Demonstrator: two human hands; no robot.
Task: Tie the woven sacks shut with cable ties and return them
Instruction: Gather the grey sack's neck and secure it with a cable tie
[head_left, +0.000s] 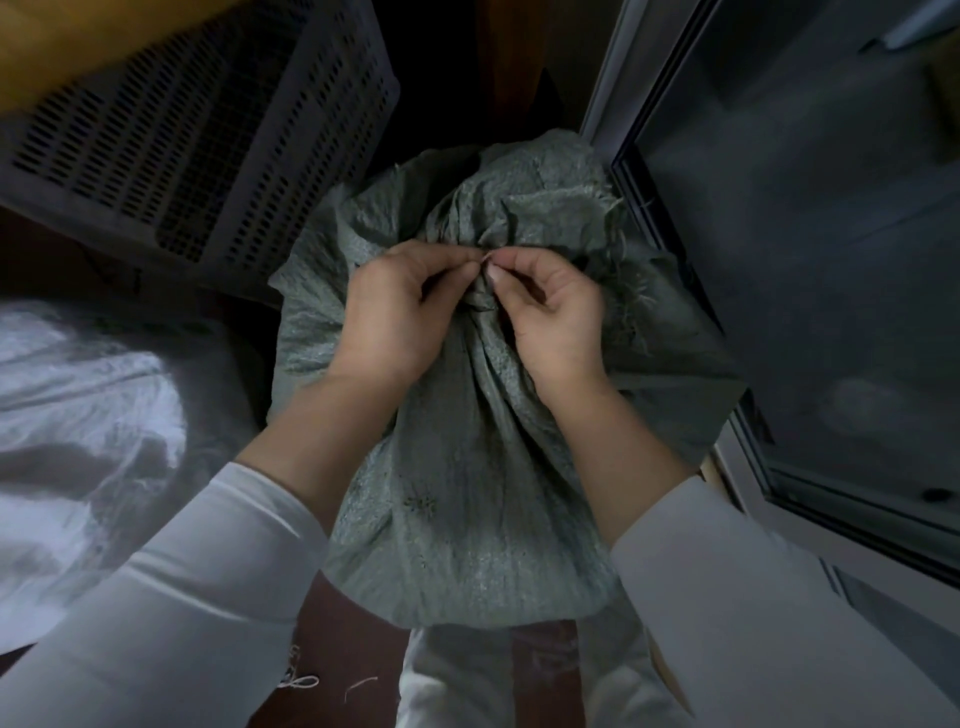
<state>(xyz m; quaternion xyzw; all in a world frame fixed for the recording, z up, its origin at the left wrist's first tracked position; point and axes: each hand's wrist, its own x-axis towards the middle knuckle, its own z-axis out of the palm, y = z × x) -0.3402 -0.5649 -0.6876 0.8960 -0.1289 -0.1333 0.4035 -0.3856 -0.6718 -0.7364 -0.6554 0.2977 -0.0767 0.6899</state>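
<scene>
Your white sleeves (218, 587) fill the near edge of the view, smooth stretchy cloth bunched a little at the wrists, with pale trousers (457, 675) between them. Just beyond, a grey-green woven sack (467, 499) stands upright in the middle, its coarse plastic weave crinkled and faintly shiny, the body rounded and full. Its top is gathered into a tight pleated neck, and above that the loose mouth flares out, frayed threads sticking from its right rim.

Your left hand (389, 312) and right hand (550, 306) meet at that neck. The fingers (457, 255) of the left are pinched narrow, thumb against forefinger, and those of the right are pinched the same way, tip to tip with the left. Something thin sits between them at the gather; it is too small and dim to say whether it is the cable tie.

On the far left a dark plastic crate (208, 135) with slotted sides sits tilted. On the near left lies a wrinkled clear plastic bag (78, 415), glossy and pale. Along the right runs a grey metal frame (675, 171) holding a dark glass pane.
</scene>
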